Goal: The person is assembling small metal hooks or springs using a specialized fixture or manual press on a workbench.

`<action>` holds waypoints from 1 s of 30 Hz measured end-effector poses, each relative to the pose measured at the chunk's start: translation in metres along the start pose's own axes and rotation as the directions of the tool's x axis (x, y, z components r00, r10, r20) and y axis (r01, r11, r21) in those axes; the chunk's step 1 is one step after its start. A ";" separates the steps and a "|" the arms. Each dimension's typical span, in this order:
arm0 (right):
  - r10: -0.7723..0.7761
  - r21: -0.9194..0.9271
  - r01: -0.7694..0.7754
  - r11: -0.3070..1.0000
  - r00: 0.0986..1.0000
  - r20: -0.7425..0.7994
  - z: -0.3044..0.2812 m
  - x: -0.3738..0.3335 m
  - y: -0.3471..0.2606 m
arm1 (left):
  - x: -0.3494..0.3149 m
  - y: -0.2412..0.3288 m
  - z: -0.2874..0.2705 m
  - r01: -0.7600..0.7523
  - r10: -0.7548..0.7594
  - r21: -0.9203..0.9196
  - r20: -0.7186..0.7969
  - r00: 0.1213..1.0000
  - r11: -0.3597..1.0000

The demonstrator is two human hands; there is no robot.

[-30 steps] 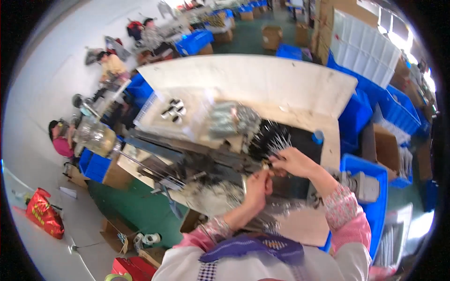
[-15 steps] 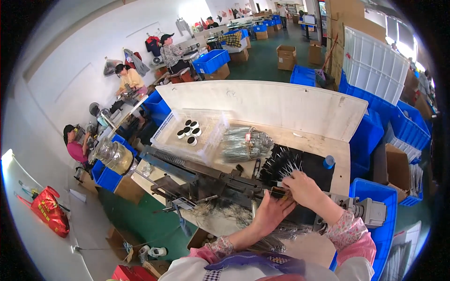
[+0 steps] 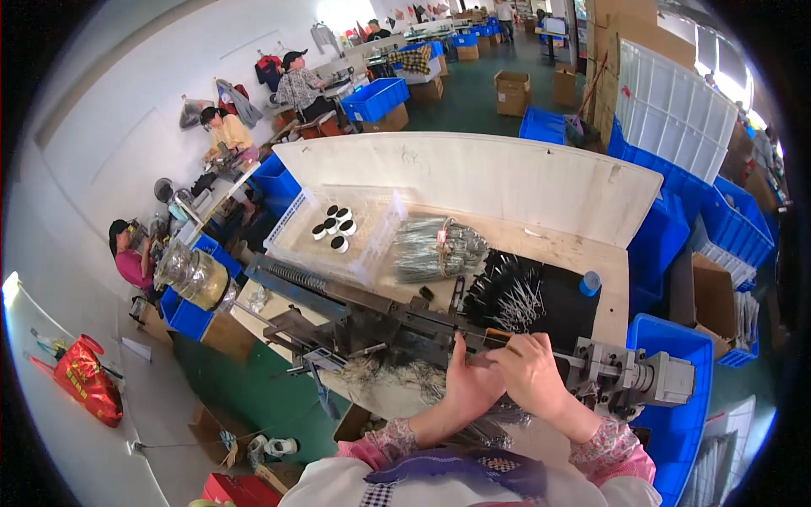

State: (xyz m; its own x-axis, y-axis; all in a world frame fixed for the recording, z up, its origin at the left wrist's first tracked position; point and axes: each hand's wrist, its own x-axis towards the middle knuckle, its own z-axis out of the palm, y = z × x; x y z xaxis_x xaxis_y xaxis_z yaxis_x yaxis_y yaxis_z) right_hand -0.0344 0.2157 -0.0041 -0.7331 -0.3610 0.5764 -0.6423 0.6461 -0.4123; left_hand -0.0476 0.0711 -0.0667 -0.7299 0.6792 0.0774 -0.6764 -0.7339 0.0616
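Observation:
At the middle of a long metal bench machine (image 3: 414, 325), my left hand (image 3: 473, 384) has its thumb stretched up beside the metal bed. Its other fingers are partly covered by my right hand. My right hand (image 3: 536, 376) lies against the left, its fingers bent and pressed together; whatever they hold is hidden. An orange-brown piece (image 3: 498, 335) shows on the machine just beyond my fingers. Behind my hands, a pile of thin brushes (image 3: 519, 302) with black bristles and silvery wire stems lies on a black mat (image 3: 574, 308).
A tied bundle of metal wires (image 3: 439, 251) lies behind the machine, beside a clear crate (image 3: 372, 221) holding several white spools with black tops (image 3: 340, 226). A blue cup (image 3: 590, 284) stands on the mat. Blue bins (image 3: 676, 338) line the right; co-workers sit at left.
My right hand has come from the brush pile back toward me and now meets my left hand at the machine. The left hand has shifted slightly left, its thumb now upright.

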 end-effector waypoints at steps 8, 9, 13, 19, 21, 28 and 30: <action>0.031 -0.198 -0.041 0.979 0.998 -0.054 0.010 0.004 0.009 | 0.001 -0.001 -0.003 0.007 0.002 -0.109 0.082 0.997 0.994; 0.028 -0.200 -0.040 0.979 0.998 -0.061 0.010 0.004 0.009 | 0.002 -0.002 0.000 0.009 0.000 -0.109 0.085 0.996 0.994; 0.002 -0.217 -0.022 0.976 0.996 -0.090 0.010 0.004 0.008 | -0.001 -0.005 0.004 -0.013 0.025 0.087 -0.132 0.991 0.996; 0.047 -0.087 -0.054 0.995 0.996 -0.074 -0.005 0.011 0.019 | 0.006 -0.003 -0.013 -0.015 0.016 -0.012 0.038 0.999 1.000; 0.179 0.078 -0.172 0.982 0.980 -0.082 -0.015 0.017 0.024 | 0.009 -0.004 -0.002 -0.029 0.030 0.055 -0.026 0.999 0.998; 0.189 -0.019 -0.189 0.982 0.981 0.044 0.001 0.024 0.040 | 0.008 0.004 0.010 -0.042 0.057 0.148 -0.101 0.993 0.988; 0.203 0.027 -0.206 0.978 0.977 0.071 0.006 0.023 0.040 | 0.004 0.004 0.012 -0.052 0.071 0.138 -0.141 0.988 0.989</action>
State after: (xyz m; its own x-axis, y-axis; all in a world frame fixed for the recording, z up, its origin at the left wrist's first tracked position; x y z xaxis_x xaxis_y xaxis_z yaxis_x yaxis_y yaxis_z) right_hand -0.0783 0.2287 -0.0111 -0.8623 -0.2686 0.4292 -0.4835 0.6885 -0.5406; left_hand -0.0518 0.0708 -0.0545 -0.7828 0.6195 -0.0591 -0.6177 -0.7620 0.1945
